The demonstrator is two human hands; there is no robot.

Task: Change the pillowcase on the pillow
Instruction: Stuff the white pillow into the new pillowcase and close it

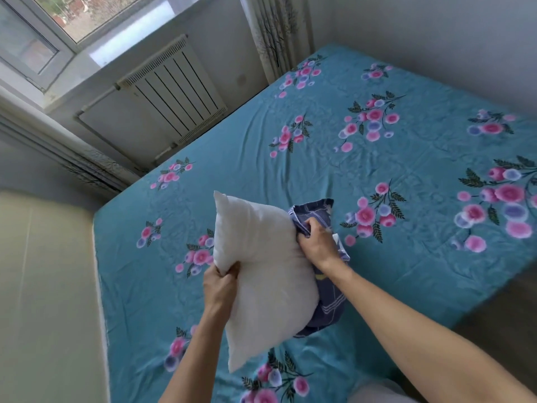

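Hands (220, 282) gripping pillow (261, 271), pillowcase (312, 213).

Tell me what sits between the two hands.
In the head view, the bare white pillow spans the stretch: the left hand grips its near-left edge, the right hand bunches the blue pillowcase at its right side.

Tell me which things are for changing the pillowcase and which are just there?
For the job:
white pillow, gripped by the left hand
blue striped pillowcase, gripped by the right hand

Just there:
floral bedsheet
radiator
window
curtain
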